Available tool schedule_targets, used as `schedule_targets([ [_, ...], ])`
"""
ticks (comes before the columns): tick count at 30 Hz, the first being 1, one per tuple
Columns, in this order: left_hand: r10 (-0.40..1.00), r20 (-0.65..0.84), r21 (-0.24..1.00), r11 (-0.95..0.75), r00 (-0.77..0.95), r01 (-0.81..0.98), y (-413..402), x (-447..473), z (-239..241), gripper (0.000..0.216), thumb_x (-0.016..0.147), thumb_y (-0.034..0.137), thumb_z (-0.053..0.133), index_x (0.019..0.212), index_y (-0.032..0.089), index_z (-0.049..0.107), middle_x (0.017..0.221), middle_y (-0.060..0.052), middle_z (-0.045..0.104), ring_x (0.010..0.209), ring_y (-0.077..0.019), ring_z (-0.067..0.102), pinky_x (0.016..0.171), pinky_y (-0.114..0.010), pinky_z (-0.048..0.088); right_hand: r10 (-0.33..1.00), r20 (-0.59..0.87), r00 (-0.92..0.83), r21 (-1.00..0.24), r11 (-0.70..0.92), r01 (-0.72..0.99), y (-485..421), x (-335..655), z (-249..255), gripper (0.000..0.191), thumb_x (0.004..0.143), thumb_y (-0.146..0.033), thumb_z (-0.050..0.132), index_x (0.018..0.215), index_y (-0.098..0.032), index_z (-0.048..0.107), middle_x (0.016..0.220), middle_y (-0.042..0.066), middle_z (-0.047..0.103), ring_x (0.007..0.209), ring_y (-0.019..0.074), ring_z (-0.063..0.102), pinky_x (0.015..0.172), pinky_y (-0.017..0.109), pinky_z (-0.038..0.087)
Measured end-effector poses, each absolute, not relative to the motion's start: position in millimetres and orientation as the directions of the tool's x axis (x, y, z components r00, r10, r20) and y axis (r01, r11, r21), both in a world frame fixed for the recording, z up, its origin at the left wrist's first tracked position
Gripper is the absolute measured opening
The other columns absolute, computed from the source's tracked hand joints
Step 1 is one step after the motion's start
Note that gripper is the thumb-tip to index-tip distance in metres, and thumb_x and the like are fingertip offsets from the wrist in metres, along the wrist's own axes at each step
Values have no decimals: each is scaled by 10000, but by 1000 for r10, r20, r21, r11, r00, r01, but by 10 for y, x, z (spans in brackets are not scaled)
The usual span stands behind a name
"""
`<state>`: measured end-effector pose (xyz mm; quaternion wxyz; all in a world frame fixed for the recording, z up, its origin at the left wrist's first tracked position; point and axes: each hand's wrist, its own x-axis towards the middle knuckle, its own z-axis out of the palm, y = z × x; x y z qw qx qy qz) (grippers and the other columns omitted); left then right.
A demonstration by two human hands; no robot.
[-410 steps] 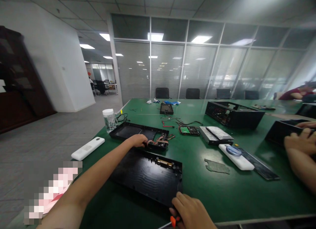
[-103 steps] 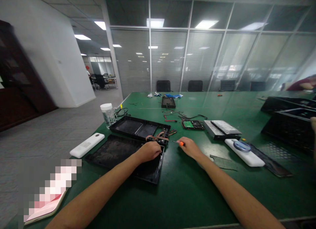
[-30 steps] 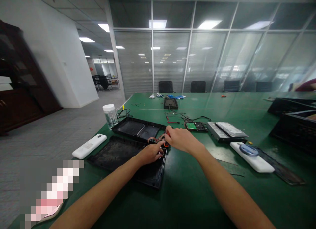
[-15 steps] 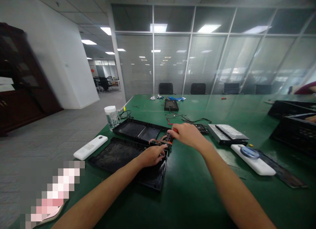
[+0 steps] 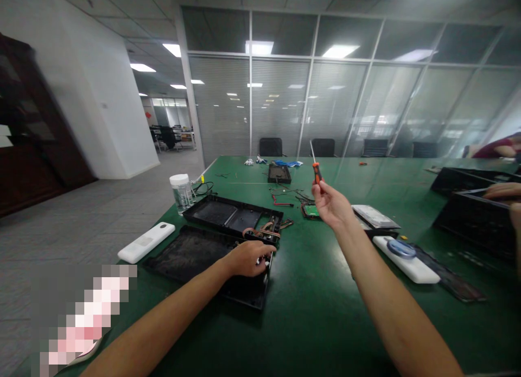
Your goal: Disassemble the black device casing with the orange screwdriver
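Observation:
My right hand is closed round the orange-and-black handle of a screwdriver, its metal shaft pointing up, raised above the table. My left hand lies over the right part of a dusty black cover, its fingers curled and the index finger reaching toward the cover's edge. Something small and pale shows under those fingers, too small to name. Just behind, an open black casing holds a bundle of coloured wires at its right end.
Left are a white device and a clear jar. Farther back lie a small black box, loose cables and a green circuit board. Right are drives, another white device and a co-worker's hands at a black case.
My right hand has lifted away from the casing's wires, up and to the right, with the screwdriver now pointing upward. My left hand has stayed over the cover. The view has shifted slightly.

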<state>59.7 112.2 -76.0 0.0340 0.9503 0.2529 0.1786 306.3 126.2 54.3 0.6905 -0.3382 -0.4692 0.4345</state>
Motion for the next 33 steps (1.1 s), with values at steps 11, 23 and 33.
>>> schedule_targets([
  [11, 602, 414, 99, -775, 683, 624, 1388, 431, -682, 273, 717, 79, 458, 950, 173, 567, 977, -68, 546, 945, -194, 497, 890, -325, 389, 775, 190, -603, -633, 566, 527, -7, 2302, -608, 276, 796, -211, 419, 1070, -190, 445, 1020, 64, 574, 761, 137, 567, 655, 254, 465],
  [23, 757, -21, -93, -652, 653, 752, 2103, -6, -570, 210, 610, 146, 661, 811, 187, 615, 899, -56, 626, 883, -217, 572, 767, -280, 429, 745, 184, -641, -32, 657, 754, -658, 2638, -849, 172, 740, -114, 515, 882, -211, 518, 878, -6, 605, 633, 146, 579, 527, 261, 384],
  [33, 559, 17, -190, -812, 829, 552, 1276, 290, 239, 131, 669, 166, 664, 770, 180, 583, 778, -59, 629, 787, -228, 593, 696, -293, 436, 820, 226, -526, -106, 558, 823, -112, 2620, -902, 100, 754, -189, 514, 844, -196, 558, 845, 27, 621, 725, 180, 595, 603, 270, 385],
])
